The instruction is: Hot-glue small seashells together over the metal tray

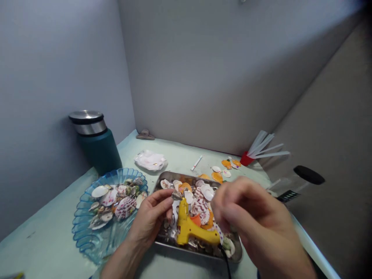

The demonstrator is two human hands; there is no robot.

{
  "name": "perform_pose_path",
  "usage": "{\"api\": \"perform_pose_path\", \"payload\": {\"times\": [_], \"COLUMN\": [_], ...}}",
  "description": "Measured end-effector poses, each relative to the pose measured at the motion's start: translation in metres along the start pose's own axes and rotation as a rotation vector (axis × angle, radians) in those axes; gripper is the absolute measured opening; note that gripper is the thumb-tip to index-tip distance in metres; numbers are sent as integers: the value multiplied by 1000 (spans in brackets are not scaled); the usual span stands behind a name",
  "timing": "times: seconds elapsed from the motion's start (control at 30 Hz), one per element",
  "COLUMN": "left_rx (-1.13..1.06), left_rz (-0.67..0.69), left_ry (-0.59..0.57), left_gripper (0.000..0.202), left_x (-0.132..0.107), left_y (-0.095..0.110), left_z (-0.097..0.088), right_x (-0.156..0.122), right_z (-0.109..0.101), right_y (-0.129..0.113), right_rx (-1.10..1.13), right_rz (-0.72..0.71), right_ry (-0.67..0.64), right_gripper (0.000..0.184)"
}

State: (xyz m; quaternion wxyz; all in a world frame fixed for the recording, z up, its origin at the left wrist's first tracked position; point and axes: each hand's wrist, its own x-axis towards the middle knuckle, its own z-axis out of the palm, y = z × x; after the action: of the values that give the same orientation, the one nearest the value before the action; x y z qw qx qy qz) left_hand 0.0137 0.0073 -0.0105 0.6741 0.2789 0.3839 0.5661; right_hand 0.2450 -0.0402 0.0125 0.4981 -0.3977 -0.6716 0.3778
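Around the metal tray (200, 255), a teal bottle (99, 151) stands at ten o'clock and a red cup (246, 159) of translucent sticks (261, 145) at one. The right hand (247, 217), blurred, fingers curled in, hides part of the tray's three-o'clock side; I cannot tell whether it holds anything. At its two o'clock, the left hand (152, 213) pinches a small grey-brown piece (176, 195), just beside the nozzle of the yellow glue gun (188, 229), which lies among the tray's shells (199, 205). The blue dish (81, 224) at nine o'clock holds more.

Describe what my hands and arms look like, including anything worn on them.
Your left hand and right hand are bare: no gloves, rings or watch show. Both forearms look uncovered; slivers of dark blue at the bottom edge may be sleeves.
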Motion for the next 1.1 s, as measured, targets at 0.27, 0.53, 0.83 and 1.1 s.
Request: {"api": "perform_pose_path", "payload": {"times": [0.27, 0.53, 0.83, 1.1], "left_rx": [-27, -12, 43, 51], "left_rz": [3, -24, -12, -12], "left_ry": [-40, -49, -49, -59], "left_gripper": [29, 30, 29, 29], "left_x": [-1, -2, -1, -1], "left_y": [4, 3, 1, 0], "left_z": [4, 2, 2, 1], "right_x": [81, 81, 79, 80], "right_z": [48, 51, 56, 56], "right_y": [-41, -35, -29, -27], "right_rx": [-342, -454, -446, -466], "right_rz": [-55, -56, -84, -116], "right_ry": [-155, -150, -200, -241], "right_gripper": [14, 12, 14, 13]}}
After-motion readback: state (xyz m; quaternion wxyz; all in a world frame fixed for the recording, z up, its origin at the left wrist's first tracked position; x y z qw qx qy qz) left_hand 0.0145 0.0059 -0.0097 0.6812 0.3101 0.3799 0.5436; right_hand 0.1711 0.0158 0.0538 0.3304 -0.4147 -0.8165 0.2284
